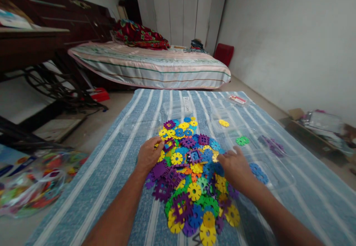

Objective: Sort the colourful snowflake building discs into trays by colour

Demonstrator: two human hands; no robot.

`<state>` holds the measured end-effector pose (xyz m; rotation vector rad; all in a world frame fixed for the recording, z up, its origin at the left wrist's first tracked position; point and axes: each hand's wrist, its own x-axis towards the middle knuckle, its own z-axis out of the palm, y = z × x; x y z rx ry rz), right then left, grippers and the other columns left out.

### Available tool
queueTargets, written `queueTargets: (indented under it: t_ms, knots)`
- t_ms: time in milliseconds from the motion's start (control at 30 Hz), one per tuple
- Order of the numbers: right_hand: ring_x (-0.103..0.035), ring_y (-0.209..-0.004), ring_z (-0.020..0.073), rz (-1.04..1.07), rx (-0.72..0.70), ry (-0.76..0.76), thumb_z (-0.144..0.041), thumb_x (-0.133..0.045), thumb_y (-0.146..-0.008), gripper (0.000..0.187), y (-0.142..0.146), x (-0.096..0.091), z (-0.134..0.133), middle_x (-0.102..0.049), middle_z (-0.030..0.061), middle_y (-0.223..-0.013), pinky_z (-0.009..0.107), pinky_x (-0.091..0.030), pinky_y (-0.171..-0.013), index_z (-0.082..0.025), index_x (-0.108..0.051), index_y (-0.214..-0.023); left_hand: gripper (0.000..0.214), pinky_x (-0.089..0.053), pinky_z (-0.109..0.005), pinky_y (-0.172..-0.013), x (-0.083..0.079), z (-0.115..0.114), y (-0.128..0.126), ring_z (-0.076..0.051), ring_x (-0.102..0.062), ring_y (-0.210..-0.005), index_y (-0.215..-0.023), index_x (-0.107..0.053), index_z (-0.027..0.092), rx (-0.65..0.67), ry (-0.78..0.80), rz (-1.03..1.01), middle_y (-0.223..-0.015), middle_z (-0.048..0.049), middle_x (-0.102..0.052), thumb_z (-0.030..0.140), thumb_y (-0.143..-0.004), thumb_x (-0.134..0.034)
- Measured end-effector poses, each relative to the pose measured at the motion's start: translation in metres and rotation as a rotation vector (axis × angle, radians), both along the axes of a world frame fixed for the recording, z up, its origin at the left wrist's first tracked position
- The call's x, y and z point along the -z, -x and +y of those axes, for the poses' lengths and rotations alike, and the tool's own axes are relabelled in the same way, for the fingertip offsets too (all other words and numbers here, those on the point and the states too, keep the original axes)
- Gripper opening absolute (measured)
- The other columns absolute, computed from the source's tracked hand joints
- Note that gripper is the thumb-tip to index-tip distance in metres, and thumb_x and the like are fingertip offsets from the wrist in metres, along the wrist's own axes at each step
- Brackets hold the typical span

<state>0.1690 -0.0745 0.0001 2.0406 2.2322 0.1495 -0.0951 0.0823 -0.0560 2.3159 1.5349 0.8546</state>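
A heap of plastic snowflake discs (194, 191) and purple square interlocking pieces (182, 207) lies on the striped cloth. At the heap's left edge, my left hand (149, 156) has its fingers curled in beside purple and yellow pieces; what they hold, if anything, is hidden. My right hand (236, 168) is on the right side of the heap, its fingertips closed at a yellow snowflake disc (215, 157), above blue discs. Clear plastic trays stand behind and to the right. They hold yellow discs (223, 123), green discs (242, 141), blue discs (258, 173) and purple pieces (275, 146).
A clear tray with a label (187, 105) and another clear tray (139, 123) stand at the back. A red-and-white card (238, 99) lies far right. Bags of colourful pieces (36, 190) sit on the floor at left, a cardboard box (314, 131) at right. A bed (155, 66) stands beyond.
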Motion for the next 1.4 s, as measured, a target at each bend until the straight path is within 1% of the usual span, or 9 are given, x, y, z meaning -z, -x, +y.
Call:
queueTargets:
  t_ms: [200, 367, 500, 600, 700, 800, 933, 1167, 1400]
  knots:
    - [-0.059, -0.079, 0.0196, 0.025, 0.0, -0.253, -0.011, -0.046, -0.084, 0.022, -0.027, -0.035, -0.016, -0.069, 0.0039, -0.077, 0.038, -0.026, -0.096, -0.02, -0.066, -0.088, 0.032, -0.045, -0.033, -0.093, 0.003, 0.002, 0.001, -0.02, -0.061, -0.101, -0.087, -0.065, 0.02, -0.015, 0.003, -0.007, -0.106, -0.0063, -0.069, 0.04, -0.083, -0.04]
    - [-0.062, -0.079, 0.0219, -0.182, 0.223, -0.404, -0.017, -0.047, -0.085, 0.023, -0.09, -0.057, -0.014, -0.07, 0.0084, -0.08, 0.037, -0.033, -0.086, -0.018, -0.068, -0.094, 0.034, -0.045, -0.034, -0.094, 0.004, 0.003, 0.001, -0.021, -0.061, -0.102, -0.088, -0.065, 0.019, -0.018, 0.005, 0.001, -0.107, -0.0077, -0.068, 0.041, -0.083, -0.039]
    - [-0.064, -0.077, 0.0246, -0.286, 0.443, -0.338, -0.018, -0.044, -0.088, 0.026, -0.14, -0.059, -0.012, -0.071, 0.0134, -0.079, 0.04, -0.033, -0.076, -0.016, -0.07, -0.093, 0.034, -0.045, -0.033, -0.095, 0.005, 0.004, 0.001, -0.021, -0.061, -0.103, -0.087, -0.065, 0.019, -0.011, 0.005, -0.002, -0.107, -0.0079, -0.068, 0.041, -0.083, -0.039]
    - [-0.065, -0.078, 0.0245, -0.218, 0.515, -0.317, -0.023, -0.05, -0.087, 0.024, -0.156, -0.05, -0.015, -0.071, 0.0151, -0.085, 0.039, -0.035, -0.073, -0.016, -0.07, -0.097, 0.034, -0.045, -0.034, -0.094, 0.004, 0.003, 0.001, -0.021, -0.061, -0.102, -0.087, -0.065, 0.019, -0.01, 0.004, -0.006, -0.106, -0.008, -0.069, 0.041, -0.083, -0.039]
    - [-0.066, -0.077, 0.0231, -0.083, 0.451, -0.368, -0.028, -0.053, -0.085, 0.024, -0.14, -0.034, -0.019, -0.072, 0.0125, -0.086, 0.036, -0.041, -0.072, -0.017, -0.07, -0.098, 0.034, -0.046, -0.033, -0.093, 0.004, 0.002, 0.001, -0.021, -0.062, -0.1, -0.088, -0.065, 0.019, -0.009, 0.006, -0.008, -0.105, -0.0078, -0.069, 0.041, -0.083, -0.039]
    - [-0.066, -0.081, 0.0208, 0.146, 0.232, -0.402, -0.028, -0.051, -0.085, 0.023, -0.096, -0.018, -0.023, -0.072, 0.0079, -0.091, 0.032, -0.046, -0.073, -0.02, -0.069, -0.096, 0.034, -0.046, -0.034, -0.094, 0.003, 0.0, 0.001, -0.021, -0.061, -0.101, -0.087, -0.065, 0.018, -0.017, 0.009, -0.008, -0.106, -0.0085, -0.068, 0.04, -0.083, -0.04]
    - [-0.065, -0.086, 0.0177, 0.389, 0.002, -0.256, -0.025, -0.048, -0.087, 0.023, -0.028, -0.006, -0.025, -0.071, 0.0042, -0.094, 0.029, -0.048, -0.077, -0.023, -0.068, -0.097, 0.033, -0.045, -0.035, -0.095, 0.003, 0.0, 0.0, -0.021, -0.061, -0.102, -0.087, -0.065, 0.019, -0.015, 0.014, -0.008, -0.107, -0.0087, -0.068, 0.04, -0.084, -0.04]
    - [-0.06, -0.092, 0.0185, 0.409, 0.036, 0.044, -0.023, -0.051, -0.086, 0.019, 0.03, -0.005, -0.009, -0.068, 0.0051, -0.094, 0.027, -0.042, -0.078, -0.022, -0.066, -0.097, 0.031, -0.045, -0.035, -0.094, 0.006, 0.0, 0.0, -0.021, -0.061, -0.102, -0.088, -0.065, 0.019, -0.012, 0.008, -0.025, -0.106, -0.0085, -0.068, 0.039, -0.084, -0.041]
    - [-0.058, -0.092, 0.0189, 0.329, 0.089, 0.03, -0.018, -0.045, -0.087, 0.022, 0.041, 0.0, 0.007, -0.065, 0.0055, -0.096, 0.027, -0.038, -0.077, -0.021, -0.064, -0.098, 0.03, -0.045, -0.035, -0.094, 0.005, -0.003, 0.0, -0.02, -0.061, -0.101, -0.087, -0.064, 0.02, -0.003, 0.013, -0.027, -0.104, -0.0079, -0.068, 0.038, -0.084, -0.041]
